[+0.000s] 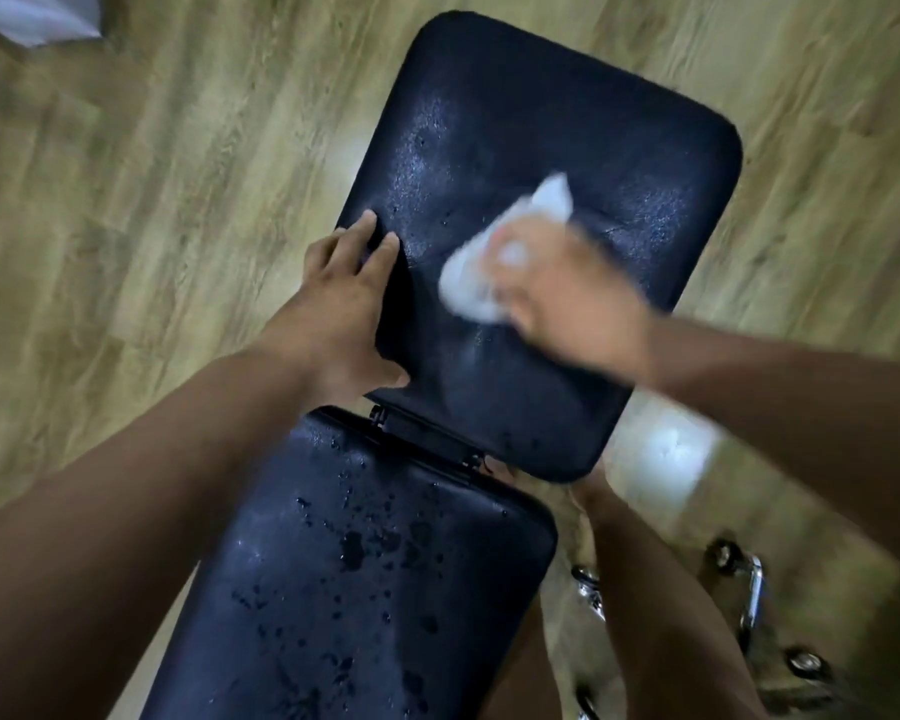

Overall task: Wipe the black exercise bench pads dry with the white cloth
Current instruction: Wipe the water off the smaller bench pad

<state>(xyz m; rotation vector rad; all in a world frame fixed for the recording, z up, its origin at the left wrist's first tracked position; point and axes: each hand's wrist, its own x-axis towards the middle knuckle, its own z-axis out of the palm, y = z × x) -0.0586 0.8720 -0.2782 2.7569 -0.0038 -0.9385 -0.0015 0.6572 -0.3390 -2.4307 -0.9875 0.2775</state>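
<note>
Head view: near seat pad (365, 574), black, beaded with water drops. Left hand (344, 304), fingers spread and fairly straight, presses the left edge of the far back pad (541, 137). Right hand (572, 304), blurred, clutches the bunched white cloth (484, 272) against that pad's middle.

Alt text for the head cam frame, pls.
The right-hand grip wipes a white cloth across the far black bench pad, motion-blurred, while the left-hand grip rests flat on that pad's left edge. The near pad is dotted with water drops.
</note>
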